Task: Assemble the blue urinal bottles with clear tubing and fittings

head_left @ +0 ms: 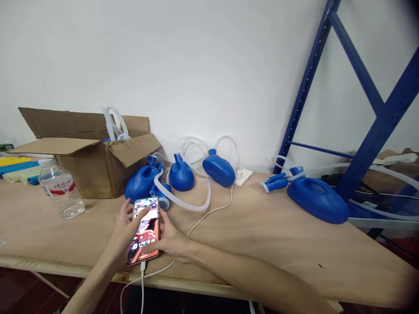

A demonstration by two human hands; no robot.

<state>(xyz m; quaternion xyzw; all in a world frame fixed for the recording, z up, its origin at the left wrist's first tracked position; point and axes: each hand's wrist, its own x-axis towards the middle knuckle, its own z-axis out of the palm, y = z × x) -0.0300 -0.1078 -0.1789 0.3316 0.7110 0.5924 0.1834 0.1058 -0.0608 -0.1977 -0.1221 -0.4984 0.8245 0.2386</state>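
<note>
Between my two hands is a smartphone [151,229] with its screen lit, tilted above the front part of the wooden table. My left hand [128,224] grips its left edge, the thumb lying over the upper screen. On the right edge, my right hand [172,240] holds it with the thumb across the lower screen. A white charging cable [143,267] is plugged into the phone's bottom end. Just behind the phone lie a blue plastic bottle with a handle [139,183] and a blue nozzle piece [162,192]. The fingers behind the phone are partly hidden.
An open cardboard box [88,174] with clear tubing [114,124] stands at left, near a water bottle [62,189]. More blue bottles [181,174] [218,169] [317,198] lie along the wooden table [255,226]. A power strip [244,177] sits by the wall; a blue rack [363,144] rises at right.
</note>
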